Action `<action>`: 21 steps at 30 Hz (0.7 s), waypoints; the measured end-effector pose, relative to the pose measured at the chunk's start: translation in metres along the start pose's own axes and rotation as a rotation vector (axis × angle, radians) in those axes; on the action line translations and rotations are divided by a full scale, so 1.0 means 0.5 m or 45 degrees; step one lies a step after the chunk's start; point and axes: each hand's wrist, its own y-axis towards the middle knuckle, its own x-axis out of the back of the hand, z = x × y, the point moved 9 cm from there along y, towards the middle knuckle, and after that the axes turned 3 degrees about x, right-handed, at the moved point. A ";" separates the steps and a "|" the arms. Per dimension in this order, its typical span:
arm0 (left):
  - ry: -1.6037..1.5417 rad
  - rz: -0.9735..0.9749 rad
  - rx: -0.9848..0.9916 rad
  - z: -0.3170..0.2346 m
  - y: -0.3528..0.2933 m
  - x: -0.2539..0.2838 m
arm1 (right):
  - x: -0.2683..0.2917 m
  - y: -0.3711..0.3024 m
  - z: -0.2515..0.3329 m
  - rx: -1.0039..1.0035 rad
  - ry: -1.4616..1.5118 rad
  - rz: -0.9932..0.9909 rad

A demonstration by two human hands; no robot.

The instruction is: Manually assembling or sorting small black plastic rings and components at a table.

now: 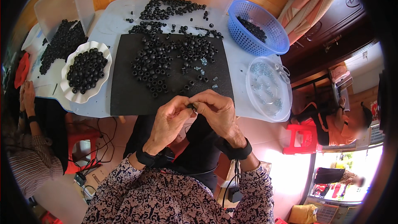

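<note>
Just past the near edge of the black mat (126,93), my left hand (171,119) and my right hand (219,114) meet fingertip to fingertip. Both pinch one small black bead (191,106), mostly covered by the fingers. Many loose round black beads (153,64) with holes lie heaped on the mat beyond my hands. Among them, toward the right, sit small clusters of clear bluish pieces (203,61), too small to make out.
Left of the mat stands a scalloped white plate (65,84) piled with black beads. A blue perforated basket (236,37) and a round clear tray (253,107) with scissors (283,74) are at right. Another person's hands (28,95) rest at the table's left end; someone sits far right.
</note>
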 end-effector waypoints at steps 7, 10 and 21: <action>0.062 -0.009 0.010 -0.005 -0.002 0.001 | -0.002 -0.006 -0.027 -0.116 0.079 -0.044; 0.043 0.000 0.014 -0.007 -0.001 -0.002 | -0.006 -0.010 -0.023 -0.081 0.133 -0.090; -0.111 -0.043 -0.048 -0.016 -0.005 0.002 | -0.015 -0.038 -0.006 0.147 -0.021 -0.250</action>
